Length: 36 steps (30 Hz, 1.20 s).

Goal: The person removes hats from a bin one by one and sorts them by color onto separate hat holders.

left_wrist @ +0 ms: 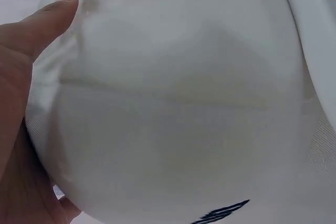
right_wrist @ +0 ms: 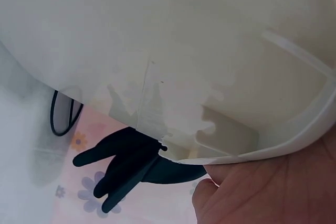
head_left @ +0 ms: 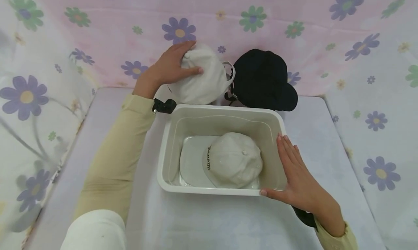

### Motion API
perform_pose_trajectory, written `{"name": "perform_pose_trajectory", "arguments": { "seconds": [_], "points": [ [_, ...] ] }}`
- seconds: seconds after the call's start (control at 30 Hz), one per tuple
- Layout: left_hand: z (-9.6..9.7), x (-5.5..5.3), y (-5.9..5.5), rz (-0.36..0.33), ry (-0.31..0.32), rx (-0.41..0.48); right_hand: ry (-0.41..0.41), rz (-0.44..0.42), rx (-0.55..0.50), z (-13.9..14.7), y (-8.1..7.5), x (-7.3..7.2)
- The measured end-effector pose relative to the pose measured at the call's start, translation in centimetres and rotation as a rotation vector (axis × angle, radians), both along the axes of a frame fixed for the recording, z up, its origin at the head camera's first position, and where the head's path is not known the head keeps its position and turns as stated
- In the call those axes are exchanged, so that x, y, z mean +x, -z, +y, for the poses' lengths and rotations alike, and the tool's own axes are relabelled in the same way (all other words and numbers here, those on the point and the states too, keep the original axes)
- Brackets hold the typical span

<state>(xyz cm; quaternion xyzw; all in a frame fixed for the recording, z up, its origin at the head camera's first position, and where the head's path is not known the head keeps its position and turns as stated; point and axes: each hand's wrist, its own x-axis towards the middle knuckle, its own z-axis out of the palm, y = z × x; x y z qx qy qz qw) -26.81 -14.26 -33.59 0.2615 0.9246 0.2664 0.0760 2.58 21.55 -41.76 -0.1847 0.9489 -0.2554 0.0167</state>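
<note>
My left hand [head_left: 173, 66] grips a white baseball cap [head_left: 209, 77] behind the bin, its thumb across the crown. Seen from the left wrist, the thumb and fingers wrap the side of this cap [left_wrist: 173, 77], which bears a dark stitched mark. The cap's back strap faces right. A second white cap [head_left: 236, 159], with dark lettering, lies in a white plastic bin [head_left: 209, 192], its brim to the left. On the bin's right front corner rests my right hand [head_left: 298, 184], fingers straight along the right rim and thumb at the front rim.
A black cap [head_left: 261, 79] stands right of the held cap, behind the bin, its brim to the right. Flower-printed cloth [head_left: 222, 10] walls the back and both sides. A pale sheet [head_left: 209, 224] covers the table.
</note>
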Motion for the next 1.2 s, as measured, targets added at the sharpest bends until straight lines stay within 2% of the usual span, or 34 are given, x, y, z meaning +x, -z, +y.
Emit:
{"name": "perform_pose_trajectory", "arguments": {
  "seconds": [0.2,0.33,0.47,0.6,0.8,0.9,1.03,1.2],
  "points": [
    [-0.4,1.3,-0.3,0.026,-0.007,0.058,0.012,-0.011,-0.007,-0.1,0.0,-0.1],
    [-0.8,2.1,0.0,0.044,-0.015,0.105,0.016,-0.018,-0.009,-0.1,0.1,-0.1],
    [-1.8,3.2,0.6,0.024,-0.059,0.167,0.010,-0.024,-0.008,-0.1,0.0,-0.1],
    [-3.1,4.6,1.6,0.033,-0.109,0.273,0.001,-0.035,-0.005,-0.1,-0.2,-0.1],
    [-4.8,7.1,3.7,0.131,-0.203,0.442,-0.005,-0.053,0.013,-0.2,-0.4,0.0],
    [-5.6,8.2,4.8,0.151,-0.271,0.499,-0.011,-0.083,0.028,-0.2,-0.7,0.0],
    [-6.5,9.4,6.1,0.148,-0.354,0.542,-0.031,-0.166,0.095,-0.2,-2.1,0.0],
    [-7.6,10.4,7.3,0.108,-0.417,0.544,-0.095,-0.259,0.162,-0.5,-5.6,-1.1]
  ]
}}
